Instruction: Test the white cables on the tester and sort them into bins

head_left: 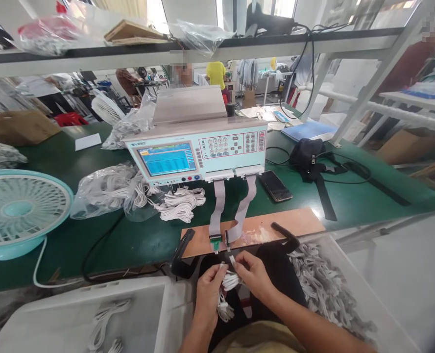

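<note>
Cable (pixel 231 280), white, coiled, hangs between our hands, just off front edge of table (pixel 147 238), nearer us than copper-coloured board (pixel 294 223). Left hand (pixel 207 288) pinches one end, right hand (pixel 254 277) white plug (pixel 232 259); whether both are one cable, cannot tell. We judge it light, limp; best held by stiffer plug, loose wire could slip.

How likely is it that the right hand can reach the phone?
Probably yes: only a flat board seems to lie between the right hand and the phone, though that hand pinches a white connector.
</note>
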A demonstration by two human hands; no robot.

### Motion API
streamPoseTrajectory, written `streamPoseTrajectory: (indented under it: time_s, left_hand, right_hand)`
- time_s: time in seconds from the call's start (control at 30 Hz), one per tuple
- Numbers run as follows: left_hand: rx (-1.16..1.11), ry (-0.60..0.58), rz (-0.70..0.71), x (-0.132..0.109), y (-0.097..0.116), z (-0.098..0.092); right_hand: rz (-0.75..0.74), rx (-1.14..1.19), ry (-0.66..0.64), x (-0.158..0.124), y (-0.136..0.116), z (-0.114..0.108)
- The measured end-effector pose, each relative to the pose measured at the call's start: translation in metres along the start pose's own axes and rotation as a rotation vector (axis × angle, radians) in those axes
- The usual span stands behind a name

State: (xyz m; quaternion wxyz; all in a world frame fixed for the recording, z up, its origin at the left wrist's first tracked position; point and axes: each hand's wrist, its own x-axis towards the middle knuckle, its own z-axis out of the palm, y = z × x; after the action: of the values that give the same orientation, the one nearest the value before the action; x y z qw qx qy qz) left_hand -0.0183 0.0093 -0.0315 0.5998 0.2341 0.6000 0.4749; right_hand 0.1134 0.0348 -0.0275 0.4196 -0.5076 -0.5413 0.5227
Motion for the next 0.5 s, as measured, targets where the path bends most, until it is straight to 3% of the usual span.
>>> streamPoseTrajectory:
  time_s: [0.27, 0.5]
  left_hand:
    - [-0.062, -0.009, -0.003, 0.006, 0.005, -0.008]
    - [0.095, -0.030, 0.088, 0.008, 0.005, -0.015]
  right_hand:
    - [0.016, 0.108, 0.018, 0.009, 0.008, 0.008]
    - [0.039, 0.167, -0.008, 0.009, 0.001, 0.007]
